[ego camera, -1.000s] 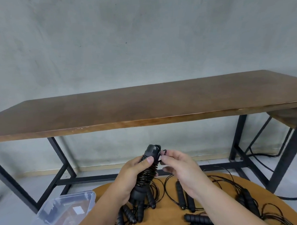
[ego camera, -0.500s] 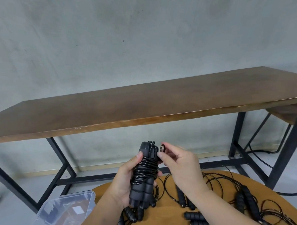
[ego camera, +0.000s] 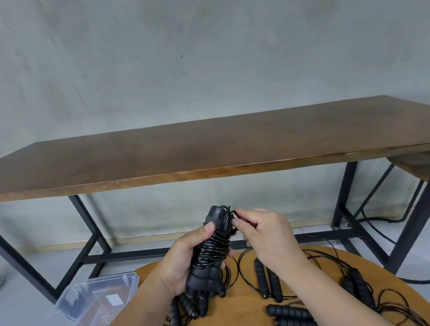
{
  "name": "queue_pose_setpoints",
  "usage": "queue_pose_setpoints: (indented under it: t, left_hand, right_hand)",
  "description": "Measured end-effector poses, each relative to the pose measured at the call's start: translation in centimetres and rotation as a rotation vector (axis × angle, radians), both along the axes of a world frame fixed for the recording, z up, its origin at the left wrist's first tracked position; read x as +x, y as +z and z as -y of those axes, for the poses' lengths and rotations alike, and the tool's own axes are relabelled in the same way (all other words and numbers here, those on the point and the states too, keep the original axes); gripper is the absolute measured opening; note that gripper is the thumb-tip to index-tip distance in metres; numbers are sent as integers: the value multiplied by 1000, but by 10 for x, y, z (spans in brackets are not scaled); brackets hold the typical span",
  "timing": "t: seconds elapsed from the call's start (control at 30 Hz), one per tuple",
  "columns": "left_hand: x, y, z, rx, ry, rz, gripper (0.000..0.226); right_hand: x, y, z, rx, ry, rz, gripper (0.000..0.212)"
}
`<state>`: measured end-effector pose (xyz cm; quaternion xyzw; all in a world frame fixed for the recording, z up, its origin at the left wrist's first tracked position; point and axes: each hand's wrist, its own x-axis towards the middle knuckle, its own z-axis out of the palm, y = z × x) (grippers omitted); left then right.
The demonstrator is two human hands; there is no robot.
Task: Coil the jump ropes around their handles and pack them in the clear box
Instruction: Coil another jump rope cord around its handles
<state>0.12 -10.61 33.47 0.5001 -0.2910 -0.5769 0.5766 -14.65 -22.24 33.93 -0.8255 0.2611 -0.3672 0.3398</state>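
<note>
Coiling nearly done: left hand (ego camera: 186, 262) wrapped around wound jump rope bundle (ego camera: 210, 256) held above round counter (ego camera: 242, 307), right hand (ego camera: 266, 234) pinching last cord loop (ego camera: 233, 215) at top; next, probably tuck end, then pack into clear box (ego camera: 92, 306) lower left.

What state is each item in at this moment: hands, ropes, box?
Left hand: grip around the coiled rope bundle.
Right hand: pinches the cord end at the bundle's top.
Coiled rope bundle: wound, held upright above the table.
Loose jump ropes: uncoiled on the round table.
Clear box: lid off.
</note>
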Motion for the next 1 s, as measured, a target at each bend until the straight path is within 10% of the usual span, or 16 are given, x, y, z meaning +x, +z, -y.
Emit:
queue_pose_setpoints:
  t: [0.3,0.6,0.83,1.0]
  left_hand:
    - [0,-7,-2,9,99,71,78]
    - [1,-7,0,21,117,-9,81]
    - [0,-4,2,-6,72,-73,42]
    - [-3,-4,4,-48,0,-43,61]
  right_hand:
    - [2,7,-8,-269,111,-238,16]
    - [7,5,-17,130,40,2,29]
    - [10,6,-9,547,108,127,10]
    - [8,10,-6,698,202,139,7]
